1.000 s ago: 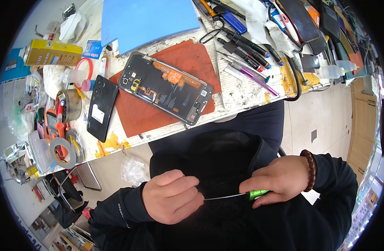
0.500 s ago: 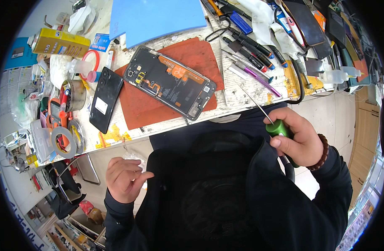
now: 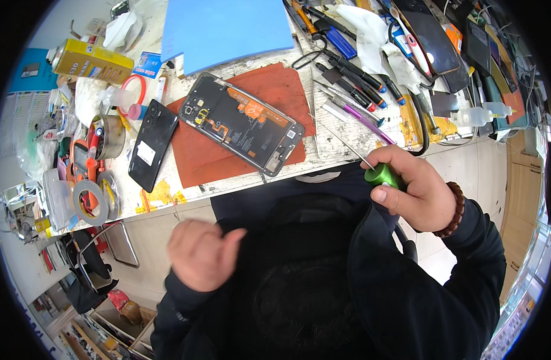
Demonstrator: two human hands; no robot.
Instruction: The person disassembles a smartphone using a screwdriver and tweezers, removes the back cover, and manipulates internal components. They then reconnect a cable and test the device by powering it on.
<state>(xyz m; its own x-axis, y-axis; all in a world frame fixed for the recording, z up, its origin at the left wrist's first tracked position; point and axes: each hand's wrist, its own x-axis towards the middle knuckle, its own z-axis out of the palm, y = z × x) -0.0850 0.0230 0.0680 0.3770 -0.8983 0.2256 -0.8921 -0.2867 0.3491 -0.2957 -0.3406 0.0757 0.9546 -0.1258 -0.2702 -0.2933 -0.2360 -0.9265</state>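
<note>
My right hand [image 3: 416,193] grips a screwdriver with a shiny green handle [image 3: 382,176]. Its long thin shaft slants up and left over the table's front edge, its tip over the tabletop right of the mat. Motion blurs my left hand [image 3: 202,253], raised in front of my body below the table edge. Its fingers are curled with the thumb apart, and nothing shows in them. An opened phone [image 3: 242,123], with orange flex cables and a dark battery, lies on a red-brown mat [image 3: 188,159]. Left of it rests a black phone back cover [image 3: 152,144] with a white label.
A purple pen-like tool [image 3: 366,123] and several screwdrivers [image 3: 356,87] lie right of the mat. Behind it is a blue sheet [image 3: 227,33]. At the left stand a yellow can [image 3: 95,62], a round tin [image 3: 110,137] and tape rolls [image 3: 89,203]. Dark phones [image 3: 428,36] lie far right.
My left hand has moved right and curled more tightly. My right hand has shifted slightly left and up with the screwdriver. The phone and mat have stayed in place on the table.
</note>
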